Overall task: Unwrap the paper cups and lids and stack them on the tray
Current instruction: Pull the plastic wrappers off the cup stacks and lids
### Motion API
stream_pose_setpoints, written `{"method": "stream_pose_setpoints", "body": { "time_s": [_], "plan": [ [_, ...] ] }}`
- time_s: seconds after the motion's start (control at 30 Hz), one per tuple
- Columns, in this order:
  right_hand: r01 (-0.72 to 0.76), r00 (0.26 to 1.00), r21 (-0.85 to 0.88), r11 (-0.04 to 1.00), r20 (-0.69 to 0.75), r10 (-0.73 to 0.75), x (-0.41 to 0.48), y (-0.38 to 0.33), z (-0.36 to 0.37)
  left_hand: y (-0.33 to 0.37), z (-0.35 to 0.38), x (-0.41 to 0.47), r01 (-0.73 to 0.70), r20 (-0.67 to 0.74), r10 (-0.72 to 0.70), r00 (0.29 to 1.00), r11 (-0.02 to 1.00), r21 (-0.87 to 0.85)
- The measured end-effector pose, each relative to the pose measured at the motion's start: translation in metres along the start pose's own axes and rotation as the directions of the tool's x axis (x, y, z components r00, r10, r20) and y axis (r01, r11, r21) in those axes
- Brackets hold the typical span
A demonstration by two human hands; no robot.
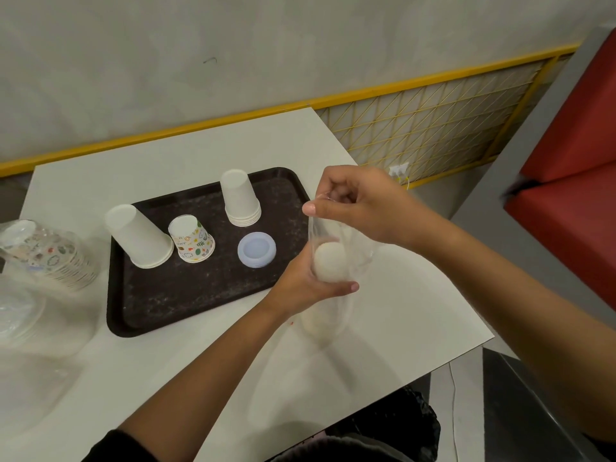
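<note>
- Just off the right edge of the tray (206, 305), above the surface (400, 328): a wrapped cup stack (328, 265), roughly upright, round white end uppermost.
- Around the upper part of that stack: left hand (300, 288), fingers and thumb curled about it through the clear wrap (358, 251), thumb tip lying across the near side.
- Directly above, farther from the tray's near edge: right hand (360, 205), fingers bunched, pinching the loose top of the wrap and holding it taut over the cups.
- Both hands apart from the tray, level with its right edge.
- On the tray, mouth-down: a tall white cup stack (140, 241) at the left end, a patterned cup (191, 240) touching or just beside it, a second white cup stack (240, 198) at the far edge.
- Near the tray's right edge, closest to the hands: a pale lid stack (256, 250), lying flat.
- Left of the tray, on the surface: wrapped patterned cups (50, 258) lying on their side, and nearer, wrapped lids (16, 311), blurred.
</note>
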State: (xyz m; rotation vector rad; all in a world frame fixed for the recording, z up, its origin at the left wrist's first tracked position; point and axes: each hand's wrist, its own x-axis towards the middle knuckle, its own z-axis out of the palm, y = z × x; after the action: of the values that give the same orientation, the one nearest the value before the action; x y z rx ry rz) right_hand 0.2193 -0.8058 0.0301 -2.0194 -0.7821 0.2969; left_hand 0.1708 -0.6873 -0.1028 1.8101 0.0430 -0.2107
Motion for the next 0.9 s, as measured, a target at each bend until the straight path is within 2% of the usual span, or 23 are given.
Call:
{"method": "stream_pose_setpoints", "body": {
  "time_s": [0.3, 0.53, 0.73, 0.83, 0.9],
  "plan": [
    [0.005, 1.0, 0.079, 0.997, 0.028, -0.007, 0.001, -0.005, 0.002, 0.01, 0.0, -0.007, -0.027, -0.023, 0.028, 0.999, 0.999, 0.037],
    [0.054, 0.998, 0.155, 0.986, -0.031, -0.049, 0.009, -0.014, -0.001, 0.012, -0.007, -0.007, 0.022, -0.033, -0.022, 0.999, 1.0, -0.002],
    [0.045, 0.996, 0.098, 0.994, -0.084, -0.036, 0.016, -0.02, -0.001, 0.015, -0.006, -0.01, 0.02, -0.015, -0.02, 1.0, 1.0, 0.011],
    [0.03, 1.0, 0.048, 0.998, 0.002, -0.03, 0.012, -0.023, 0.003, 0.018, -0.005, -0.013, -0.006, -0.05, 0.006, 0.999, 1.0, -0.006],
    [-0.019, 0.998, -0.081, 0.997, 0.055, 0.023, 0.008, -0.02, 0.001, 0.019, -0.003, -0.014, -0.05, -0.067, 0.049, 0.997, 0.999, -0.013]
  ]
}}
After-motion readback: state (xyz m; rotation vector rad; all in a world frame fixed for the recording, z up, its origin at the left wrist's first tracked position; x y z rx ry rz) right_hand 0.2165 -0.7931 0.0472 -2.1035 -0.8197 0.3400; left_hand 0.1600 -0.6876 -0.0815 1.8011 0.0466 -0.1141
